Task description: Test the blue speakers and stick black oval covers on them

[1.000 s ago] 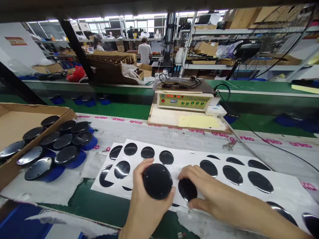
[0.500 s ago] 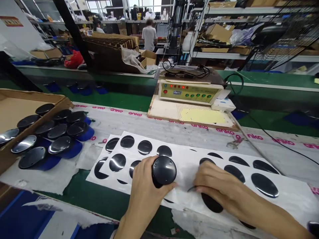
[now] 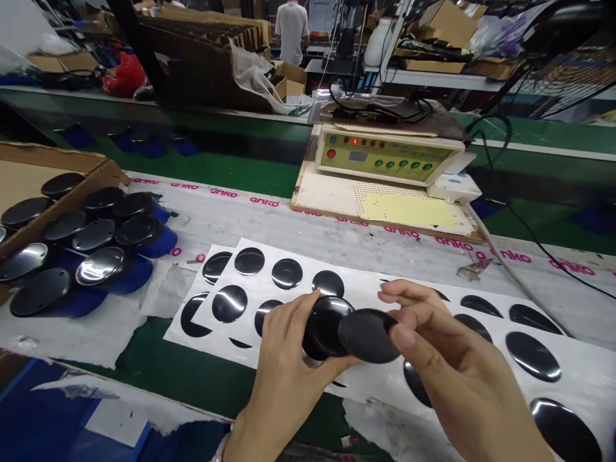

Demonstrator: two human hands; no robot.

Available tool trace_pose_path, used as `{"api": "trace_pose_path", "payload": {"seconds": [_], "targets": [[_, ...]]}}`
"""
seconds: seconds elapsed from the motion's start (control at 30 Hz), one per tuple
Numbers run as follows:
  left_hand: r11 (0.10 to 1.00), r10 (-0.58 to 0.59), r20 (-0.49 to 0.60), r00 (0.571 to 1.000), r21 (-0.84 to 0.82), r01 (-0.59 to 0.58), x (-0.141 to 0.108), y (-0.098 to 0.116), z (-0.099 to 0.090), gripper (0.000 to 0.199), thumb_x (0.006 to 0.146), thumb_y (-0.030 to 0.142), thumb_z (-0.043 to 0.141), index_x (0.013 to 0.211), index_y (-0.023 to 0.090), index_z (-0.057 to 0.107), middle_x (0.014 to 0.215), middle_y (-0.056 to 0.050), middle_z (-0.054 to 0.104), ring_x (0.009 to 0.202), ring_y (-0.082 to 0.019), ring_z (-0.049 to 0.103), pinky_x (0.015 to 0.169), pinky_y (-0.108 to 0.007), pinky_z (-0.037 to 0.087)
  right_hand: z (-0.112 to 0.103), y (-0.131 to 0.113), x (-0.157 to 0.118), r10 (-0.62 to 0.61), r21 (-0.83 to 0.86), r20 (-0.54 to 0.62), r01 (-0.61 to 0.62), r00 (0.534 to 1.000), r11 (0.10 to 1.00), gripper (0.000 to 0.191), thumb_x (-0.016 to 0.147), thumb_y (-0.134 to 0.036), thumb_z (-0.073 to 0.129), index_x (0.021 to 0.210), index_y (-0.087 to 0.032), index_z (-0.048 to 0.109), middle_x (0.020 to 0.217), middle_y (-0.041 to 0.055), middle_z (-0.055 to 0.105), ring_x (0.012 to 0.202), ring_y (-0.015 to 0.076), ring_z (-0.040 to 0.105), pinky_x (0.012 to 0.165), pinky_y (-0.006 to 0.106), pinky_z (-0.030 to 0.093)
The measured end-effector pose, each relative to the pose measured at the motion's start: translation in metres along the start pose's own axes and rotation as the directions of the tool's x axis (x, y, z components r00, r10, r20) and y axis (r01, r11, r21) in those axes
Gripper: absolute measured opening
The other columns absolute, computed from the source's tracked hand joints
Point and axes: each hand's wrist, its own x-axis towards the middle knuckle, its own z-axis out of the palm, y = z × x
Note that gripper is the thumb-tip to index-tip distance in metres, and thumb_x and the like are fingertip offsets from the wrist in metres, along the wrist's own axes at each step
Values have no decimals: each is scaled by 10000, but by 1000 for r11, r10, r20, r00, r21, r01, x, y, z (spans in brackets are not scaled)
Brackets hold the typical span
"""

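Observation:
My left hand (image 3: 289,366) is wrapped round a round black part (image 3: 328,321) with a glossy top face, held above the sheets. Between the thumb and fingers of my right hand (image 3: 447,346) is a thin dark disc (image 3: 369,335), tilted, its left edge overlapping the right side of the black part. Whether the two touch, I cannot tell. White sheets with glossy black round stickers (image 3: 230,303) lie beneath both hands. Another such sheet (image 3: 520,321) spreads out at the right, partly hidden by my right hand.
Several black-topped blue parts (image 3: 137,231) stand at the left beside a cardboard box (image 3: 103,168). Behind the sheets, a control box (image 3: 389,154) with lit indicators rests on a board (image 3: 327,192). A cable runs down its right side. A person (image 3: 292,29) stands in the far background.
My right hand has lifted from the right sheet and moved toward the black part, now clearly showing the dark disc. The camera view has tilted down and shifted slightly.

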Motion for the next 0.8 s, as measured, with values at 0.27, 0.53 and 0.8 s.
{"api": "trace_pose_path", "payload": {"seconds": [0.27, 0.53, 0.8], "targets": [[1000, -11, -6, 1000, -4, 11, 3, 1, 2, 728, 687, 407, 806, 1286, 245, 426, 1223, -70, 618, 1102, -264, 560, 914, -411, 466, 25, 15, 9, 170, 244, 75, -183, 983, 952, 253, 828, -388, 681, 666, -208, 604, 969, 33, 532, 864, 177, 539, 723, 276, 480], [1000, 11, -37, 999, -6, -11, 3, 2, 1, 721, 686, 410, 809, 1275, 233, 431, 1213, -67, 632, 1093, -253, 570, 925, -391, 455, 26, 24, 7, 127, 204, 90, -143, 988, 969, 240, 856, -323, 662, 666, -210, 568, 966, 24, 493, 913, 177, 530, 774, 284, 476], [1000, 11, -43, 999, -6, -11, 3, 2, 2, 712, 695, 416, 801, 1277, 238, 431, 1197, -61, 637, 1078, -249, 578, 922, -385, 459, 29, 19, 5, 23, 29, -7, -23, 1000, 999, 213, 854, -309, 661, 677, -218, 584, 936, 25, 498, 955, 190, 560, 779, 292, 494]]}}
